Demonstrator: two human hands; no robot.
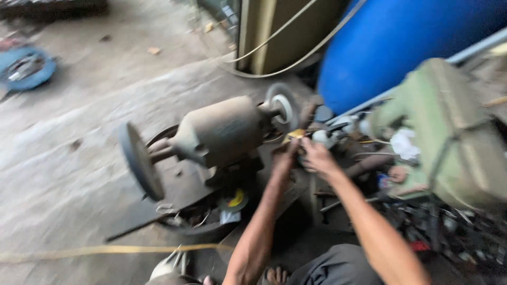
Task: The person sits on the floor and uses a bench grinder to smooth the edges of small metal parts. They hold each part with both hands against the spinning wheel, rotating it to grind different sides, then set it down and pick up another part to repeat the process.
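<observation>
A rusty bench grinder stands on a dark base, with a large dark wheel on its left end and a smaller pale wheel on its right end. Both my hands reach just past the pale wheel. My left hand and my right hand pinch a small yellow piece between them. The picture is blurred, so the grip of each finger is unclear.
A big blue drum lies behind the grinder. A green machine stands at the right above a heap of scrap metal. Cables cross the concrete floor. A blue ring lies far left.
</observation>
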